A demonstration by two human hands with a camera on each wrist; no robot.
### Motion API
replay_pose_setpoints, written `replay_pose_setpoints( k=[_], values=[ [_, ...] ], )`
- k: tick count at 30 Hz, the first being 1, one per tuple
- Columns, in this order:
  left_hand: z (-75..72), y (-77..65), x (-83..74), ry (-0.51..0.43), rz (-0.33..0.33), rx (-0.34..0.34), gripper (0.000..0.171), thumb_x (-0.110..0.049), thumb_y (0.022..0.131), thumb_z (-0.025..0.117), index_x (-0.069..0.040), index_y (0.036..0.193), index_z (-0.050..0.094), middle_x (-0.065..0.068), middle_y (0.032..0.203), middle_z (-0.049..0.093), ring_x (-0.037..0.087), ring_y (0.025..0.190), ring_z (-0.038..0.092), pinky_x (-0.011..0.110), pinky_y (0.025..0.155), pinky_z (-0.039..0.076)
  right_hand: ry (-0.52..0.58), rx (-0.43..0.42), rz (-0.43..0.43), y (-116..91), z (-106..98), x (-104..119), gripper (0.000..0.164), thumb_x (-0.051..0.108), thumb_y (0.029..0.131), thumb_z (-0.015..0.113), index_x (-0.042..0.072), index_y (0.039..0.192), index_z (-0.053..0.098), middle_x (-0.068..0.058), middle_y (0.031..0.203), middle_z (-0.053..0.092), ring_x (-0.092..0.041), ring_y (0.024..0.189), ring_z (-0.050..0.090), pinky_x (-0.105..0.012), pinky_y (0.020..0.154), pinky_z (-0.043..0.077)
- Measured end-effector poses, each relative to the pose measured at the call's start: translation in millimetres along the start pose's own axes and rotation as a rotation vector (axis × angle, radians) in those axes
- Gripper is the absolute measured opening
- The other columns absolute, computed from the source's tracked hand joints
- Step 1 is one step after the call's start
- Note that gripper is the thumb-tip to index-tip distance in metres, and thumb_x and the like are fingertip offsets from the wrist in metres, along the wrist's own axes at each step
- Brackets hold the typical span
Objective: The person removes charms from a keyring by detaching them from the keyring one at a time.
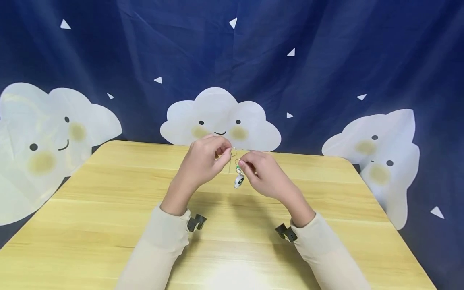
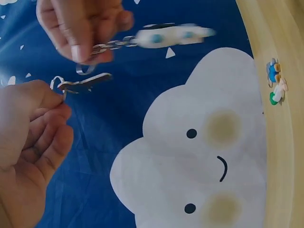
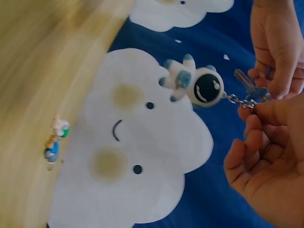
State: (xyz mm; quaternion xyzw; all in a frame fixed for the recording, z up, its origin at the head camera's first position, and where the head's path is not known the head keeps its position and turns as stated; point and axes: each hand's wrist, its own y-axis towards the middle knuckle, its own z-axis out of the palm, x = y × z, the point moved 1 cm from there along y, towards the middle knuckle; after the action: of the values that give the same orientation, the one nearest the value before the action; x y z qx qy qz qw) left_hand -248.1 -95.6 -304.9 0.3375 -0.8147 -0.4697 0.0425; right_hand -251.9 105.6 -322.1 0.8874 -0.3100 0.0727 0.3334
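My left hand (image 1: 203,163) pinches a metal key (image 2: 92,81) by its ring between thumb and forefinger, and the blade sticks out past the fingertips. Close beside it, my right hand (image 1: 267,176) grips the metal ring of an astronaut keychain (image 3: 194,85). This charm is white with a dark visor and light-blue limbs, and it dangles from a short chain (image 3: 240,101). Both hands are raised above the table, fingertips facing each other. In the right wrist view the key (image 3: 244,80) overlaps the chain's end near the fingers. Fingers partly cover both rings.
A wooden table (image 1: 108,225) spans the space under the forearms. Two small figures lie on it in the wrist views, one blue (image 2: 273,72), one white and green (image 2: 278,94). Behind hangs a dark blue curtain (image 1: 203,52) printed with clouds.
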Motion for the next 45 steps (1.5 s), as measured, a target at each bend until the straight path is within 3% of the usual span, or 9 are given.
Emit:
replay_pose_setpoints(
  k=[8, 13, 20, 30, 35, 38, 45],
  values=[
    [8.0, -11.5, 12.4, 0.003, -0.198, 0.162, 0.009, -0.004, 0.09, 0.063, -0.006, 0.083, 0.069, 0.0, 0.07, 0.066, 0.012, 0.064, 0.06, 0.027, 0.062, 0.051, -0.015, 0.184, 0.022, 4, 24, -20, 0.017, 0.002, 0.1, 0.062, 0.002, 0.084, 0.067, 0.001, 0.071, 0.055, -0.011, 0.063, 0.048, -0.028, 0.062, 0.047],
    [11.6, -21.9, 20.6, 0.016, -0.242, 0.278, 0.01, -0.003, 0.088, 0.062, -0.007, 0.082, 0.068, -0.003, 0.068, 0.062, 0.01, 0.06, 0.055, 0.027, 0.06, 0.049, 0.01, 0.293, 0.037, 11, 38, -38, 0.027, 0.003, 0.101, 0.06, 0.008, 0.074, 0.06, 0.004, 0.065, 0.046, -0.009, 0.059, 0.041, -0.025, 0.059, 0.042],
    [24.5, -36.8, 45.5, -0.064, -0.287, 0.412, 0.009, -0.002, 0.086, 0.063, -0.008, 0.079, 0.066, -0.005, 0.068, 0.064, 0.007, 0.06, 0.056, 0.027, 0.062, 0.051, 0.051, 0.358, 0.034, 28, 56, -68, 0.021, 0.004, 0.102, 0.059, 0.001, 0.083, 0.069, 0.005, 0.067, 0.053, -0.007, 0.06, 0.044, -0.025, 0.062, 0.044],
    [51.4, -47.4, 99.6, -0.086, -0.372, 0.493, 0.01, -0.002, 0.087, 0.064, -0.007, 0.08, 0.069, -0.002, 0.07, 0.066, 0.01, 0.065, 0.061, 0.028, 0.066, 0.054, 0.096, 0.465, 0.23, 52, 76, -98, 0.014, 0.009, 0.1, 0.065, 0.0, 0.095, 0.075, -0.01, 0.077, 0.071, -0.008, 0.06, 0.051, -0.026, 0.064, 0.047],
    [65.8, -52.5, 124.1, -0.15, -0.419, 0.537, 0.012, 0.001, 0.085, 0.063, -0.006, 0.079, 0.071, -0.001, 0.068, 0.065, 0.01, 0.065, 0.06, 0.027, 0.067, 0.054, 0.1, 0.504, 0.313, 58, 80, -110, 0.015, 0.008, 0.1, 0.065, -0.001, 0.095, 0.076, -0.014, 0.083, 0.074, -0.01, 0.061, 0.053, -0.028, 0.071, 0.05],
    [71.6, -56.0, 135.7, -0.187, -0.465, 0.569, 0.012, 0.002, 0.085, 0.063, -0.005, 0.079, 0.072, -0.001, 0.067, 0.064, 0.011, 0.065, 0.058, 0.028, 0.069, 0.053, 0.07, 0.534, 0.334, 61, 83, -115, 0.015, 0.008, 0.1, 0.064, 0.001, 0.095, 0.077, -0.012, 0.085, 0.074, -0.01, 0.063, 0.054, -0.029, 0.074, 0.05],
    [76.7, -58.4, 154.2, -0.169, -0.589, 0.599, 0.012, -0.001, 0.086, 0.066, -0.007, 0.08, 0.074, -0.001, 0.067, 0.066, 0.012, 0.061, 0.054, 0.03, 0.071, 0.049, -0.001, 0.604, 0.316, 73, 91, -118, 0.016, 0.007, 0.098, 0.065, 0.002, 0.091, 0.078, -0.008, 0.086, 0.075, -0.012, 0.068, 0.056, -0.03, 0.075, 0.051]
  ],
)
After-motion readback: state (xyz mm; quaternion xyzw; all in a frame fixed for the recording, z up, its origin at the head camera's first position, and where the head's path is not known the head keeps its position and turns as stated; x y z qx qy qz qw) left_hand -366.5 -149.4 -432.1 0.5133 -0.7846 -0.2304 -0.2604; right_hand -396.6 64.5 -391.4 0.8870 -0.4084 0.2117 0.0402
